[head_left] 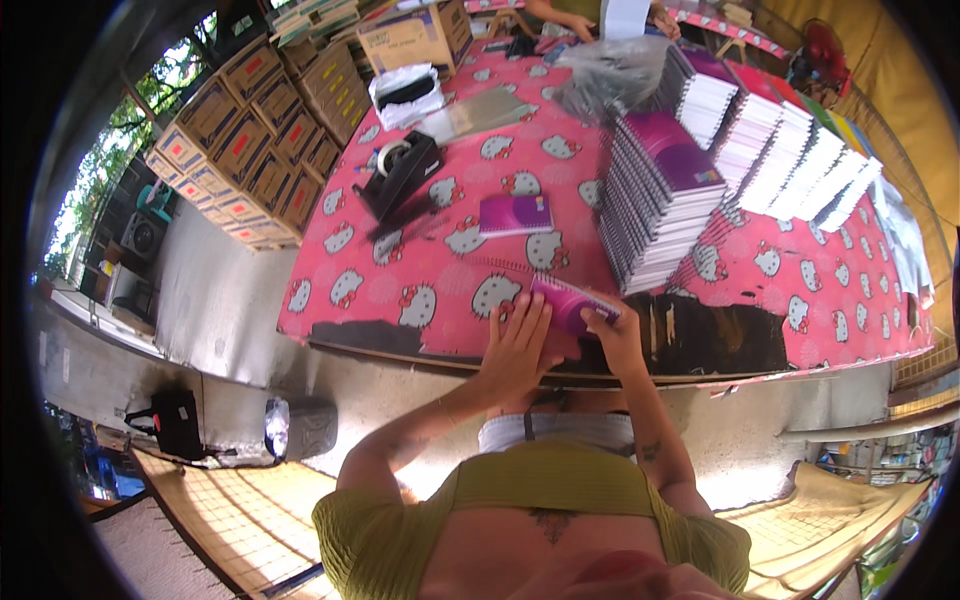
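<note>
The purple notebook (568, 302) is positioned just right of frame centre, at the near edge of the table (385, 285). Left hand (515, 345): fingers extended against notebook. Right hand (617, 335): pinching its right end.

The spiral notebook (572, 300) that I hold has a smooth, glossy purple cover; in the notebook stack (665, 190), similarly glossy covers overlie matt white paper page edges (672, 240). The smooth pink table covering (375, 290), apparently plastic, gives way near me to a rough, scuffed dark patch (712, 335). Also shown: a black plastic tape dispenser (408, 175), shiny translucent plastic film (615, 80), matt cardboard boxes (240, 135) and my ribbed cloth top (550, 482).
</note>
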